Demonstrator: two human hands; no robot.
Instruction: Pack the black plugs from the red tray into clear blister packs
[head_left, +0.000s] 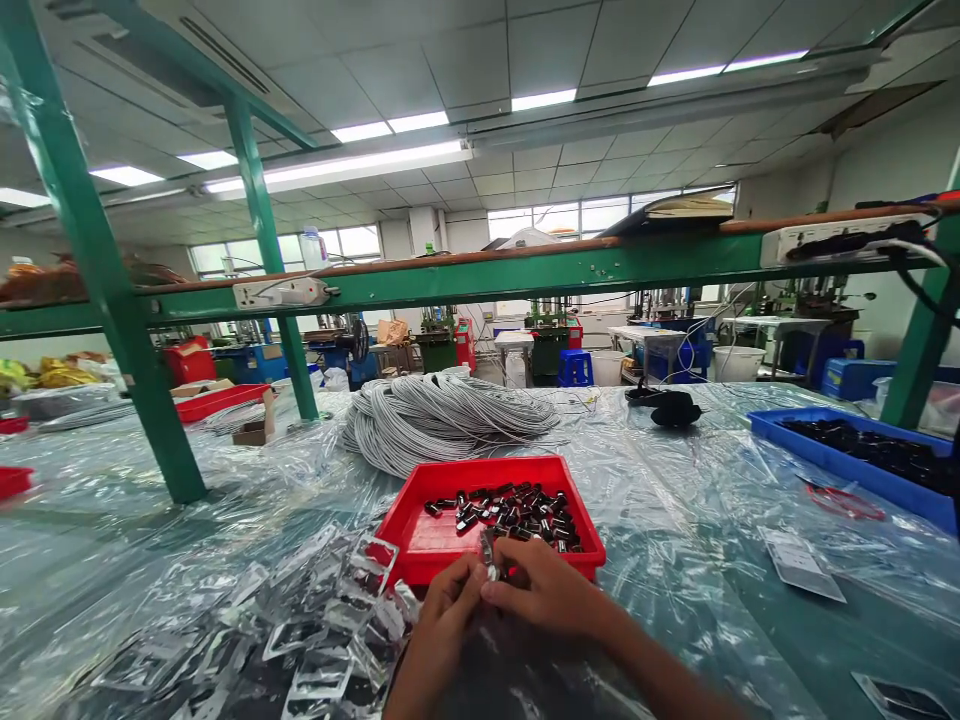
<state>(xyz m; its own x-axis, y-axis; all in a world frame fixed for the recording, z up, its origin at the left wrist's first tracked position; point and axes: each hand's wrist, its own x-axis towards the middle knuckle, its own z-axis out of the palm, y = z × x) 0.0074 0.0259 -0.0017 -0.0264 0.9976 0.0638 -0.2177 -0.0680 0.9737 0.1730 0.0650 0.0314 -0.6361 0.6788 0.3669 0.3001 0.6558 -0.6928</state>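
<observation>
A small, silvery metal piece (488, 548) was held up just over the near rim of the red tray, at the fingertips of both hands. The left hand (448, 612) had its fingers curled and its thumb drawn in against the piece; the right hand (536, 588) pinched it from the other side, thumb and forefinger nearly meeting. I took the two-handed grip to be for steadying something so small. Its finer shape I could not tell, as the fingers covered much of it.

Beside the left hand spread a loose heap of thin, silvery, frame-shaped pieces (315, 640), presumably left there for easy reach. Just beyond the hands sat the shallow red plastic tray (420, 540), its walls likely keeping the small, dark, glossy parts (525, 512) from scattering over the plastic-covered green table (660, 570).

Behind the tray lay a thick coil of grey cable (435, 420), perhaps looped to prevent tangles. Off to the right, a long blue tray (772, 428) held black items. Farther back, a green shelf rail (480, 278) carried a white power strip (281, 292), probably raised to save table space.
</observation>
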